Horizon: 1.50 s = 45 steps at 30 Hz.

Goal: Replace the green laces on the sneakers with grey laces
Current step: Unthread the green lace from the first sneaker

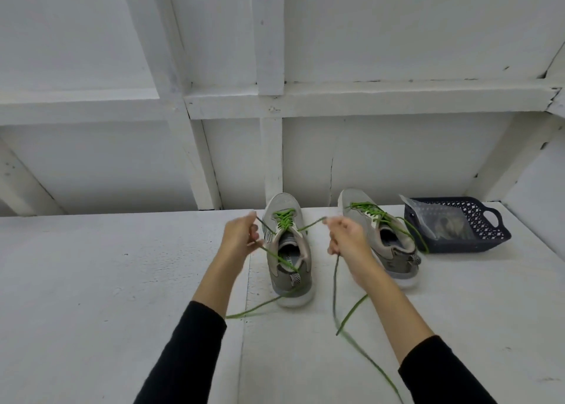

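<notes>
Two grey sneakers stand on the white table, toes toward the wall. The left sneaker (287,250) has a green lace (284,218) through its eyelets, untied. My left hand (240,235) pinches one loose end out to the left of the shoe. My right hand (347,237) pinches the other end out to the right. Both free tails trail down over the table toward me. The right sneaker (382,238) also carries its own green lace (371,212), with a strand hanging off its right side.
A dark blue plastic basket (489,238) sits right of the sneakers and holds a clear bag (440,223) with what looks like greyish laces. A white framed wall (275,143) rises directly behind the table (107,281).
</notes>
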Each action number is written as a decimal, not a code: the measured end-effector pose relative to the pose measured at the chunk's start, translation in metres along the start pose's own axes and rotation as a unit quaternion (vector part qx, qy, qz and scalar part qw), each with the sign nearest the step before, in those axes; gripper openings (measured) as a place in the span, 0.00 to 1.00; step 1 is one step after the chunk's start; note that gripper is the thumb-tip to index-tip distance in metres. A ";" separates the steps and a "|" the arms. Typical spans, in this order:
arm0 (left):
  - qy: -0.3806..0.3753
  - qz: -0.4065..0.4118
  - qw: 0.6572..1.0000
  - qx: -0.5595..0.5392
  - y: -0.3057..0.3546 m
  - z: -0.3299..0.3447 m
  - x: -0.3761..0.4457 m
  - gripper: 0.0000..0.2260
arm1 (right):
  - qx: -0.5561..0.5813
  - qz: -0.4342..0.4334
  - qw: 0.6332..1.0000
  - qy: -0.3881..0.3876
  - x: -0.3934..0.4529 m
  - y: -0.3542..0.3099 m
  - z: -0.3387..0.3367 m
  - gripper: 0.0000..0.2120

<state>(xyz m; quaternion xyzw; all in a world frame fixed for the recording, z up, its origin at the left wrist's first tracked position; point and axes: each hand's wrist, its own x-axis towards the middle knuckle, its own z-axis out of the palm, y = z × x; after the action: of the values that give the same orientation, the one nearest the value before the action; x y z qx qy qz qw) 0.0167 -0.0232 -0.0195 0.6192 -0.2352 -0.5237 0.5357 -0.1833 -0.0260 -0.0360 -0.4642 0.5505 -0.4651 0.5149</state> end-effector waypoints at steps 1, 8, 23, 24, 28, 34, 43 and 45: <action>-0.001 0.021 1.000 0.011 0.011 -0.002 0.001 0.09 | 0.024 -0.023 0.999 0.014 0.000 -0.015 -0.003 0.07; 0.225 0.341 0.796 0.446 0.025 -0.027 0.016 0.15 | -0.067 -0.145 0.976 0.147 0.008 -0.038 -0.027 0.12; 0.009 0.318 0.875 0.366 -0.052 -0.011 0.026 0.05 | -0.391 -0.223 0.886 0.109 0.013 0.026 0.013 0.17; -0.016 0.321 0.884 0.340 -0.051 -0.007 0.020 0.04 | -0.368 -0.228 0.898 0.079 0.012 0.027 0.017 0.13; -0.030 0.303 0.892 0.334 -0.059 0.003 0.013 0.04 | -0.322 -0.204 0.925 -0.009 0.013 0.031 0.034 0.03; -0.020 0.351 0.853 0.385 -0.060 0.000 0.016 0.07 | -0.365 -0.227 0.903 0.029 0.021 0.036 0.041 0.04; -0.035 0.336 0.879 0.336 -0.064 -0.020 0.032 0.04 | -0.456 -0.229 0.858 0.065 0.029 0.043 0.039 0.06; -0.032 0.298 0.907 0.297 -0.065 -0.019 0.033 0.05 | -0.417 -0.198 0.884 0.070 0.029 0.045 0.038 0.06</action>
<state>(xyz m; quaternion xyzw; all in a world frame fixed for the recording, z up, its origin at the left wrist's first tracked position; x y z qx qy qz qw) 0.0280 -0.0226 -0.0936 0.6334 -0.5705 -0.2657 0.4502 -0.1479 -0.0500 -0.0855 -0.7014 0.6250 -0.3166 0.1311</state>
